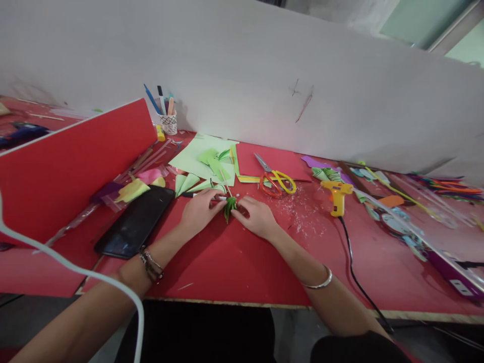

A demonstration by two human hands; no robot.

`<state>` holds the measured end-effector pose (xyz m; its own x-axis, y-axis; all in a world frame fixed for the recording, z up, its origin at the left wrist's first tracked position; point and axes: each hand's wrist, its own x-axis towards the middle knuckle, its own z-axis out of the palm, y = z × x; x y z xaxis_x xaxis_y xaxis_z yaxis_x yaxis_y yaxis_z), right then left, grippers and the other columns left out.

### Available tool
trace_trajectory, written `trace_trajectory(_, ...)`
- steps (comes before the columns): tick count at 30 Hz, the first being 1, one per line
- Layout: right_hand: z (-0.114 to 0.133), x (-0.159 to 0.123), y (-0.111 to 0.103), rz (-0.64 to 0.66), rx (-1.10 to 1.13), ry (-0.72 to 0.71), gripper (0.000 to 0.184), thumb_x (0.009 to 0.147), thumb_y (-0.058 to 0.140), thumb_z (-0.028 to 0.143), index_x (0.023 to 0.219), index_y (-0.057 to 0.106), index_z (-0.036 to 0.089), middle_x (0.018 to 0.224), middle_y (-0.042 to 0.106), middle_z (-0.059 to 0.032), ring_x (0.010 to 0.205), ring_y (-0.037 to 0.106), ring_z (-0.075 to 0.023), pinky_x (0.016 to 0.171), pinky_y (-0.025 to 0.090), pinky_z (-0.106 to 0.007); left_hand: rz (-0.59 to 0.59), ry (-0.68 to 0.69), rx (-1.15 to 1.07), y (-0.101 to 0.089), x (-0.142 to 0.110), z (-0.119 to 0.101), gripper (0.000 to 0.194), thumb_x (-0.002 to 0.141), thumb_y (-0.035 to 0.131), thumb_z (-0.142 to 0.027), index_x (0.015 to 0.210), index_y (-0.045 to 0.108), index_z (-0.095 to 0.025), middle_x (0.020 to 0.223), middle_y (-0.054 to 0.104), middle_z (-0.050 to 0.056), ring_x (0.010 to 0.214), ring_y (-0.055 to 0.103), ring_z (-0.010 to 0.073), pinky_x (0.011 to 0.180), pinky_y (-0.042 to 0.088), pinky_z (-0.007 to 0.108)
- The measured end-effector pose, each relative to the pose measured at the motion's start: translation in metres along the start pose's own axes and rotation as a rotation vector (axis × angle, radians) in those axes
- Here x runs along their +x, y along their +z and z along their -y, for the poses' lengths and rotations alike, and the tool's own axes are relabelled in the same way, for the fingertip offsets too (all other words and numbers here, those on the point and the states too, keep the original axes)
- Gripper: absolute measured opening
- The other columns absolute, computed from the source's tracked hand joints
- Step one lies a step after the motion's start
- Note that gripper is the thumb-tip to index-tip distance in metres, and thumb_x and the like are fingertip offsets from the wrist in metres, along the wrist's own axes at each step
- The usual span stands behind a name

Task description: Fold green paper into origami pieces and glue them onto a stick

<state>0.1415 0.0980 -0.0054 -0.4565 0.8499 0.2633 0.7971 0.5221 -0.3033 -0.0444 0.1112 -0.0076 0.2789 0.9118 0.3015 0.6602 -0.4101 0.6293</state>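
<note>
A small piece of green paper with dark lines (pixel 230 205), its lower end in narrow strips, sits between my hands above the red tabletop. A thin pale stick (pixel 226 182) rises from its top. My left hand (pixel 200 210) pinches the paper from the left, fingers curled. From the right my right hand (pixel 257 216) closes on it with thumb and fingertips. A dark pen (pixel 188 194) lies partly under my left hand. Just beyond are pointed green paper pieces (pixel 186 182) and green scraps (pixel 213 160) on a pale green sheet (pixel 188 155).
Scissors (pixel 270 176) with red and yellow handles lie beside red paper (pixel 270 159). To the right is a yellow glue gun (pixel 338 195) with a black cord. A black phone (pixel 136 222) and an upright red board (pixel 83 166) stand left. A white cable (pixel 94 275) crosses the lower left.
</note>
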Motion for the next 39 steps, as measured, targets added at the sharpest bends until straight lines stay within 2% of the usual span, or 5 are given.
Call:
trace_trajectory(5, -0.001, 0.001, 0.004, -0.078, 0.041, 0.031, 0.022, 0.082, 0.047, 0.036, 0.071, 0.052, 0.019, 0.069, 0.052, 0.0004, 0.062, 0.047, -0.0105, 0.052, 0.028, -0.021, 0.006, 0.022, 0.032, 0.003, 0.002, 0.001, 0.021, 0.082, 0.048, -0.035, 0.091, 0.059, -0.020, 0.092, 0.062, 0.003, 0.077, 0.058, 0.0141, 0.067, 0.044, 0.024)
trace_trajectory(14, -0.003, 0.001, 0.006, -0.158, 0.110, 0.043, 0.014, 0.081, 0.049, 0.031, 0.081, 0.058, 0.020, 0.078, 0.053, -0.0012, 0.065, 0.050, -0.0109, 0.055, 0.034, -0.020, 0.045, 0.022, -0.015, 0.004, -0.002, -0.005, 0.014, 0.080, 0.052, -0.029, 0.089, 0.059, -0.021, 0.082, 0.065, -0.001, 0.067, 0.057, 0.0118, 0.058, 0.040, 0.021)
trace_trajectory(19, -0.006, 0.002, 0.008, -0.209, 0.231, 0.038, 0.011, 0.079, 0.051, 0.025, 0.084, 0.058, 0.019, 0.084, 0.055, -0.0021, 0.066, 0.051, -0.0108, 0.058, 0.038, -0.021, -0.028, 0.061, -0.003, 0.002, -0.002, -0.009, 0.010, 0.078, 0.054, -0.027, 0.079, 0.059, -0.019, 0.080, 0.062, 0.000, 0.066, 0.054, 0.0112, 0.058, 0.038, 0.021)
trace_trajectory(31, -0.003, 0.003, 0.008, -0.196, 0.361, 0.041, 0.007, 0.077, 0.053, 0.022, 0.081, 0.056, 0.019, 0.075, 0.055, -0.0001, 0.053, 0.046, -0.0088, 0.055, 0.038, -0.021, 0.019, -0.003, 0.020, 0.001, -0.003, -0.010, 0.012, 0.077, 0.054, -0.031, 0.079, 0.060, -0.020, 0.076, 0.065, -0.002, 0.063, 0.054, 0.0112, 0.055, 0.036, 0.021)
trace_trajectory(39, -0.001, 0.004, 0.005, -0.160, 0.330, 0.015, 0.008, 0.081, 0.048, 0.020, 0.081, 0.056, 0.019, 0.076, 0.055, -0.0013, 0.067, 0.051, -0.0122, 0.060, 0.039, -0.022, 0.001, -0.002, -0.006, 0.000, -0.004, -0.010, 0.012, 0.078, 0.054, -0.030, 0.083, 0.061, -0.022, 0.081, 0.067, -0.002, 0.068, 0.057, 0.0117, 0.060, 0.040, 0.021)
